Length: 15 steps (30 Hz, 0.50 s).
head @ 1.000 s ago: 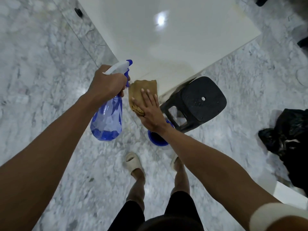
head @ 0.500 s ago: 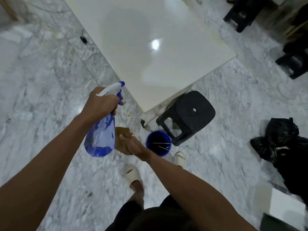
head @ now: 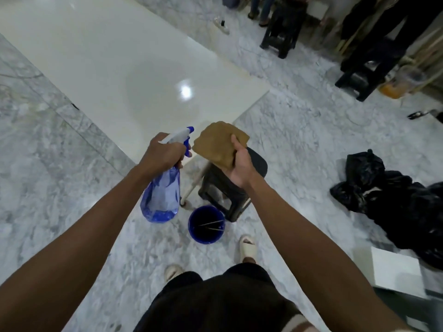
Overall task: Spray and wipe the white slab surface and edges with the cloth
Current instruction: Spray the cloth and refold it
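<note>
floor (head: pixel 299 130): grey-white marble, under everything
white slab (head: pixel 115 68): big glossy panel, runs from top left down to a near corner just beyond the hands; one light glare on it; raised off floor, pale leg visible under the near corner
black bags (head: pixel 395 200): crumpled heap on floor, right side
black stool (head: pixel 223 195): under the slab's near corner, partly hidden behind right hand
far stools (head: pixel 282 32): dark, top right, by standing people's legs
spray bottle (head: pixel 163 195): blue translucent body hanging down, white-blue head on top, nozzle aimed toward slab
blue bucket (head: pixel 206 224): on floor near the feet, thin sticks inside
cloth (head: pixel 219 144): tan-brown, folded flat, held up in air just beside slab corner, not touching slab
left hand (head: pixel 163 153): fingers wrapped round bottle neck, finger at trigger
right hand (head: pixel 241 166): palm up, thumb pinching cloth's near edge, cloth fanning out above it
sandals (head: pixel 248 245): pale, on both feet
</note>
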### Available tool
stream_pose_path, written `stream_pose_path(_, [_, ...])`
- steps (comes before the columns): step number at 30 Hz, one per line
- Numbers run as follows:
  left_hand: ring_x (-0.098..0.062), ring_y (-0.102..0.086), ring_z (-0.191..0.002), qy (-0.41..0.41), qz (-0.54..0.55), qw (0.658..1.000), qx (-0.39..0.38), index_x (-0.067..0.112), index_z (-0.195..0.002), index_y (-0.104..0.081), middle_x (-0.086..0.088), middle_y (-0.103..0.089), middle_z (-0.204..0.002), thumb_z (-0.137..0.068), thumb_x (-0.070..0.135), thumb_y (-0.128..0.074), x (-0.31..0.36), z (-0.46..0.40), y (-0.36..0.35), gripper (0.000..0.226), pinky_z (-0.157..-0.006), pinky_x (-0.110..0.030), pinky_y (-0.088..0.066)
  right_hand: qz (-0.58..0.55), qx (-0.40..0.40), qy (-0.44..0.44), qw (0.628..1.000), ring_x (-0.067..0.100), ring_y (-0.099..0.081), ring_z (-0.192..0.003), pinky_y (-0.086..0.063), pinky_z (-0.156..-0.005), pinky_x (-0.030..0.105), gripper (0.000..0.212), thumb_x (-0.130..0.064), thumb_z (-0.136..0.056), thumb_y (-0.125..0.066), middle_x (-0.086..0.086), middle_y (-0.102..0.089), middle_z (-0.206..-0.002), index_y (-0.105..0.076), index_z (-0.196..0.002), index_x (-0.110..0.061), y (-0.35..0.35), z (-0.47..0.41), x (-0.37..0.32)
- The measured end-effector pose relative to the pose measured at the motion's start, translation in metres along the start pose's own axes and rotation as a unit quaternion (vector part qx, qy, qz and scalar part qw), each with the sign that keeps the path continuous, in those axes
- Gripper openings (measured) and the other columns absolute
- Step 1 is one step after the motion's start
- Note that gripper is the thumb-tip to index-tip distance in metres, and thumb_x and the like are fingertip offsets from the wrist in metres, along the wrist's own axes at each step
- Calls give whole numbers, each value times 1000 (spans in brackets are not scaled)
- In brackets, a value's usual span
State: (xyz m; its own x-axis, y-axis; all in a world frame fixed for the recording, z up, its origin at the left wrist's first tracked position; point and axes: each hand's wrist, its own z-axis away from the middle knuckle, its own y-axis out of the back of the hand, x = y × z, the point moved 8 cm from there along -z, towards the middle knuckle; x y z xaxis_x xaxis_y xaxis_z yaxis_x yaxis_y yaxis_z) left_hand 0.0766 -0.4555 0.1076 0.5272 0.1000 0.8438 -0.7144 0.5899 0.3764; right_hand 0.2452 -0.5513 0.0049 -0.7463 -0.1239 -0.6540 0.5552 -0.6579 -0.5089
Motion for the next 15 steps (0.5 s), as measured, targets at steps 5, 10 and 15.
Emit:
stream_pose_path(5, [-24, -59, -58, 0, -32, 999, -16, -2, -85, -67, -20, -66, -77, -78, 12, -55, 33, -30, -60, 19, -64, -37, -55, -37, 0, 14, 999, 30, -59, -126, -43, -112, 46, 57, -49, -100, -51, 10, -62, -137, -47, -145, -14, 42, -24, -54])
stream_pose_path(10, [-21, -56, -50, 17, -33, 999, -18, -6, -85, -69, -18, -66, -73, -74, 7, -53, 60, -67, -103, 24, -58, -32, -51, -11, -19, 35, 999, 28, -60, -125, -45, -111, 45, 48, -44, -104, -46, 8, -63, -135, -50, -140, -13, 60, -53, -117])
stream_pose_path(15, [-23, -59, -54, 27, -35, 999, -24, -6, -82, -70, -24, -71, -78, -74, 20, -56, 76, -111, -123, 30, -64, -36, -53, -31, -15, 38, 999, 27, -64, -119, -54, -99, 42, 49, -42, -104, -46, 8, -65, -133, -50, -143, -12, 67, -82, -149])
